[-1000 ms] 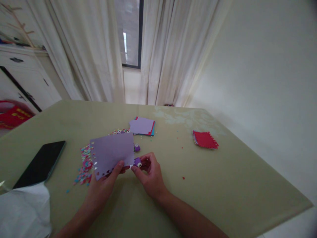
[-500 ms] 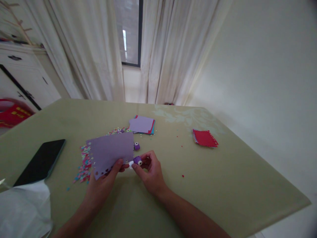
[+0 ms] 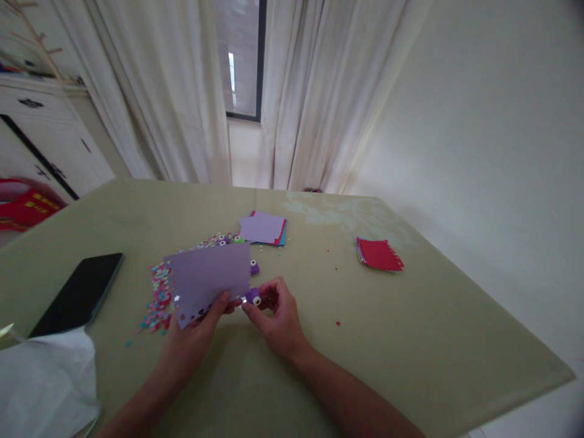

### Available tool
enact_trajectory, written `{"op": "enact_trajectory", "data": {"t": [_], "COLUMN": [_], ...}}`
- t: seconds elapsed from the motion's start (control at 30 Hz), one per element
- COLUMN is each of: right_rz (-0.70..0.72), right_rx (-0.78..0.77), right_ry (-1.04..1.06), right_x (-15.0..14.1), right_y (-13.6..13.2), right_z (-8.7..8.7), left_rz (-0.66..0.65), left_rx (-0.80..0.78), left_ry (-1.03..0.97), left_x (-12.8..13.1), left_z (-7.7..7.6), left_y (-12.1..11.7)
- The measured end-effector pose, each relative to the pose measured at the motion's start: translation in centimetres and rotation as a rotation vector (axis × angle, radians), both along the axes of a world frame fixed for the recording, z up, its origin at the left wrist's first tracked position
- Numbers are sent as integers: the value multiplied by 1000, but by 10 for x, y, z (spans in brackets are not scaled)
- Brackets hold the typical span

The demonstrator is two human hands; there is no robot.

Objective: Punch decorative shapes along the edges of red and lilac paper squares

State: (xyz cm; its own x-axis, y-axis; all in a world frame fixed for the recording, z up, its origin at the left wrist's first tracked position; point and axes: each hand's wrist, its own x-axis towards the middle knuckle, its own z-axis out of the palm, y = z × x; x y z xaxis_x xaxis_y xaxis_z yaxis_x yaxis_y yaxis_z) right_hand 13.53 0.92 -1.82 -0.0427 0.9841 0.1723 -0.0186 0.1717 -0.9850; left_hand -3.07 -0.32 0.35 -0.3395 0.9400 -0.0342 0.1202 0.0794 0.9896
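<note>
A purple sheet of paper [image 3: 210, 277] is pinched along its near edge by my left hand [image 3: 196, 328], thumb on top. Small cut-out shapes run along the sheet's left and near edges. At its near right corner, my right hand [image 3: 276, 316] is closed on a small purple craft punch [image 3: 253, 296] with a white round end. The punch meets the sheet's edge close to my left fingertips. Another small purple punch [image 3: 254, 267] lies just beyond the sheet's right edge. More punches [image 3: 224, 240], purple and green, are partly hidden behind the paper.
Colourful paper bits [image 3: 157, 298] lie heaped left of the sheet. A stack of coloured paper [image 3: 262, 227] sits behind it, and a red-topped stack with cut edges [image 3: 378, 253] at right. A black phone [image 3: 77, 295] and white crumpled material [image 3: 50, 383] lie at left.
The view has shifted slightly. The white part of the punch between my right thumb and the sheet shows less than before. Both hands keep their hold.
</note>
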Motion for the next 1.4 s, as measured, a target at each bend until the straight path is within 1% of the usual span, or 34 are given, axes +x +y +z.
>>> {"op": "enact_trajectory", "data": {"t": [0.27, 0.4, 0.47, 0.63, 0.77, 0.83, 0.97, 1.17, 1.23, 1.3, 1.4], "right_rz": [25, 29, 38, 8, -29, -18, 26, -30, -18, 6, 26], "right_rx": [-3, -4, -3, 48, 38, 22, 28, 26, 52, 81, 108], "right_ry": [-9, -16, -20, -12, -7, -8, -6, -37, -42, -56, -79], "right_x": [0, 0, 1, 1, 0, 0, 0, 1, 1, 2, 5], "right_y": [-1, -1, -1, -1, -1, -1, -2, -2, -1, -1, 0], "right_z": [4, 4, 4, 3, 1, 1, 2, 1, 0, 0, 0], "left_rz": [7, -26, -17, 2, -60, -77, -68, -98, -102, -89, -80], "left_rx": [-6, -35, -38, -16, 4, -18, -23, -30, -34, -37, -46], "left_ry": [38, 38, 23, 67, 108, 110, 117, 141, 138, 140, 155], "left_x": [4, 4, 5, 2, -1, -1, 0, -2, -3, -4, -3], "left_z": [5, 8, 8, 3, -1, 0, 1, -12, -14, -14, -9], "left_y": [-2, -3, -3, -2, -4, -4, -4, -3, -3, -3, -2]}}
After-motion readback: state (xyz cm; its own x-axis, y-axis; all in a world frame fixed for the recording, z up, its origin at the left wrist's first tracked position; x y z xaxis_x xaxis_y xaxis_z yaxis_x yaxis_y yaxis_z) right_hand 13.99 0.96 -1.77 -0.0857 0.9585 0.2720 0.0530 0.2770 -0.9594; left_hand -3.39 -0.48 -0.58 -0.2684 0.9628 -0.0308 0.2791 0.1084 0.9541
